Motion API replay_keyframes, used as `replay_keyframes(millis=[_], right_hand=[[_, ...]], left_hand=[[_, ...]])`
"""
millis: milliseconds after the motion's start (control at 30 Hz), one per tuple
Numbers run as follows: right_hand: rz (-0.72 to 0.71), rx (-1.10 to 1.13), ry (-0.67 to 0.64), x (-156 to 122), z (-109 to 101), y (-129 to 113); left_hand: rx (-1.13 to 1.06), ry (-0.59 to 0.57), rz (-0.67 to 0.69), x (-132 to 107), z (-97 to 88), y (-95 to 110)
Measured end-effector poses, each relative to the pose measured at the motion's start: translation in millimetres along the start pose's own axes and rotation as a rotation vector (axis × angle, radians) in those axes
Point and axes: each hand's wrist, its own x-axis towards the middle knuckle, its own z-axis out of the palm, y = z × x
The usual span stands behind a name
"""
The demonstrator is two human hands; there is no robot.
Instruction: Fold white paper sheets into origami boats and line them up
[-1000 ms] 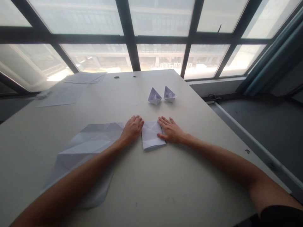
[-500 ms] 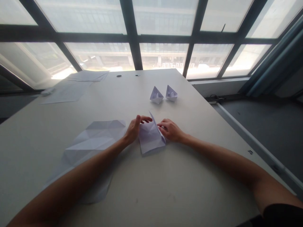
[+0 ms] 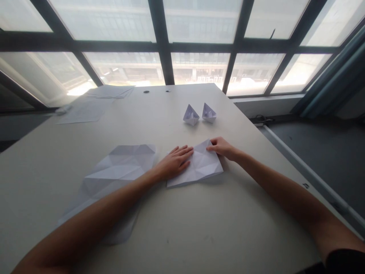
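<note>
A folded sheet of white paper (image 3: 203,161), marked with creases, lies on the table before me. My left hand (image 3: 175,163) rests flat on its left part, fingers stretched out. At the far right corner, my right hand (image 3: 222,147) pinches the paper's edge between thumb and fingers. Beyond the hands stand two folded paper boats (image 3: 191,115), side by side. Under and beside my left forearm is a larger creased paper sheet (image 3: 114,171), lying opened out and partly hidden by the arm.
The white table (image 3: 228,228) reaches to the window wall. Several flat paper sheets (image 3: 85,110) lie at its far left, beside a crumpled whitish thing (image 3: 63,109). A blue curtain (image 3: 325,91) hangs at the right, past the table's edge.
The paper's raised right flap has been opened out to the right, so the piece lies wider. My left hand has come down flat on it; my right hand now grips its far right corner.
</note>
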Motion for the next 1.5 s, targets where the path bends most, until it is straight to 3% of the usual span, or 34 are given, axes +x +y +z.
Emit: replay_keyframes(millis=[200,433,500,633,700,800,967,1133,1333,1400,1500], right_hand=[[-0.224,-0.424,0.199,3,5,8],[-0.181,-0.6,0.307,-5,25,5],[-0.249,-0.664,0.325,-7,28,5],[-0.519,-0.714,0.167,-13,37,4],[-0.587,-0.798,0.054,-18,42,3],[-0.605,-0.954,-0.081,-24,50,2],[-0.575,-1.026,-0.181,-26,53,5],[-0.537,-1.035,-0.206,-23,53,7],[-0.387,-1.057,-0.105,-20,57,7],[-0.378,-1.056,-0.095,-19,56,7],[-0.378,-1.051,-0.087,-20,56,7]], left_hand=[[0.034,-0.03,-0.049,3,-0.5,-5],[0.094,-0.056,-0.089,5,-0.3,-8],[0.097,-0.034,-0.12,5,1.7,-9],[0.132,-0.005,-0.181,6,6.1,-13],[0.158,-0.02,-0.187,6,6.6,-14],[0.202,-0.061,-0.154,5,4.8,-13],[0.269,-0.076,-0.156,6,4.4,-12],[0.296,0.039,-0.342,8,8.8,-16],[0.247,0.346,-0.477,9,4.0,-26],[0.172,0.447,-0.468,9,1.2,-28],[-0.009,0.566,-0.344,11,-2.5,-24]])
